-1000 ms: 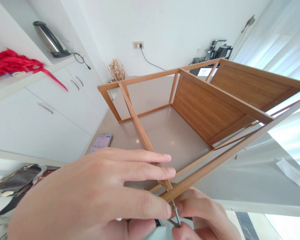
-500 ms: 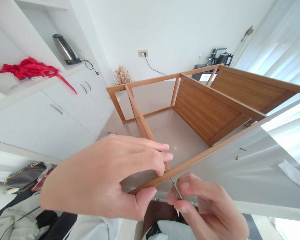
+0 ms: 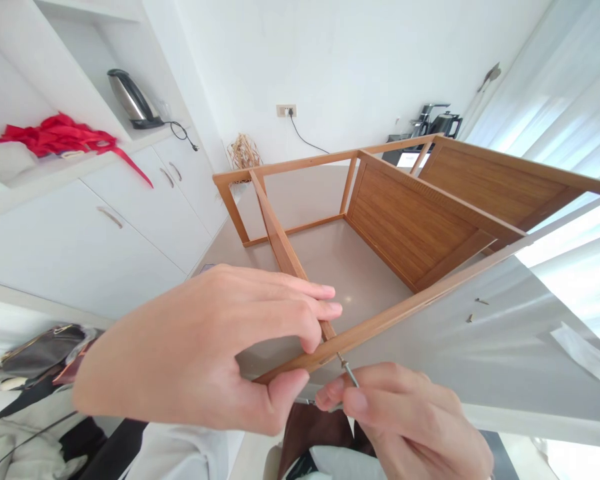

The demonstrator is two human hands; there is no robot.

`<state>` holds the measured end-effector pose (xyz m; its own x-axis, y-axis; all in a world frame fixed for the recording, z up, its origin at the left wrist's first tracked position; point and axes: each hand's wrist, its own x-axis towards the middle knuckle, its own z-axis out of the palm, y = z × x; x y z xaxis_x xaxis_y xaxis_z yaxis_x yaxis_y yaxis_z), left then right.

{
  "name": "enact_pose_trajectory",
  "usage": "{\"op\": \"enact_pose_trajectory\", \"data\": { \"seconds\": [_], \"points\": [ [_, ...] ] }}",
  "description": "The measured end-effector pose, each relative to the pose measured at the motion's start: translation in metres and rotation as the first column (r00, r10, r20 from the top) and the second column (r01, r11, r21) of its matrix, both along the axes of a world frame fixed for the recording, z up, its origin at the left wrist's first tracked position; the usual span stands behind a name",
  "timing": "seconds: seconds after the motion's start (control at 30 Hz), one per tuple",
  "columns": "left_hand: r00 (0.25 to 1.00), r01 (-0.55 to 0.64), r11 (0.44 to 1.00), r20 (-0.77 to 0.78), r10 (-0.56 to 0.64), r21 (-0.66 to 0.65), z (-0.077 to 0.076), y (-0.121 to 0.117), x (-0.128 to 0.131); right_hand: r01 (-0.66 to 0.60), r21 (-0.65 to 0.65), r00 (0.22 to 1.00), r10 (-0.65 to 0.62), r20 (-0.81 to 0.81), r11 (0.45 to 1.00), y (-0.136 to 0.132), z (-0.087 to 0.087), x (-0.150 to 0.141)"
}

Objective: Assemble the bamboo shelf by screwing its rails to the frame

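Note:
A wooden frame (image 3: 397, 317) with slats and panels lies on the grey table. My left hand (image 3: 200, 353) grips the near rail where a crosspiece (image 3: 284, 252) meets it, fingers over the joint and thumb against the near side. At that joint, a screw (image 3: 340, 358) pokes partly out of the rail's outer face. My right hand (image 3: 415, 413) pinches a thin metal hex key (image 3: 351, 375) whose tip meets the screw head. Its other end is hidden by my fingers.
Two loose screws (image 3: 471, 318) and a white strip (image 3: 585, 352) lie on the table (image 3: 520, 333) at right. A kettle (image 3: 133, 100) and red ribbon (image 3: 63, 139) sit on the left shelf. Black appliances (image 3: 445, 123) stand behind the frame, and a bag (image 3: 43, 350) lies at lower left.
My right fingers have shifted their hold on the hex key, with the thumb now higher along it. The left hand still holds the joint, and the view has moved slightly.

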<state>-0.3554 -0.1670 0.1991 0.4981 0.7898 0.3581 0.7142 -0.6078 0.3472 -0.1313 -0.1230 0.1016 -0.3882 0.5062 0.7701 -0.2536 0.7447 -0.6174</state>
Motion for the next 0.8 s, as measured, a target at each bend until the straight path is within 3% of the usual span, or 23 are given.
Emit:
{"op": "enact_pose_trajectory", "data": {
  "seconds": [0.37, 0.6, 0.8],
  "points": [
    [1.000, 0.001, 1.000, 0.011, -0.001, -0.002, -0.002, 0.001, -0.001, -0.128, 0.182, 0.985, 0.104, 0.135, 0.975, 0.018, 0.012, 0.006],
    [1.000, -0.002, 1.000, 0.011, 0.002, 0.003, 0.000, 0.001, 0.000, -0.199, 0.222, 0.931, 0.114, 0.346, 0.955, 0.025, 0.011, 0.023],
    [1.000, -0.008, 1.000, 0.011, 0.008, -0.009, -0.001, 0.001, 0.000, -0.197, 0.225, 0.962, 0.144, 0.233, 0.954, 0.028, 0.013, 0.016]
  ]
}}
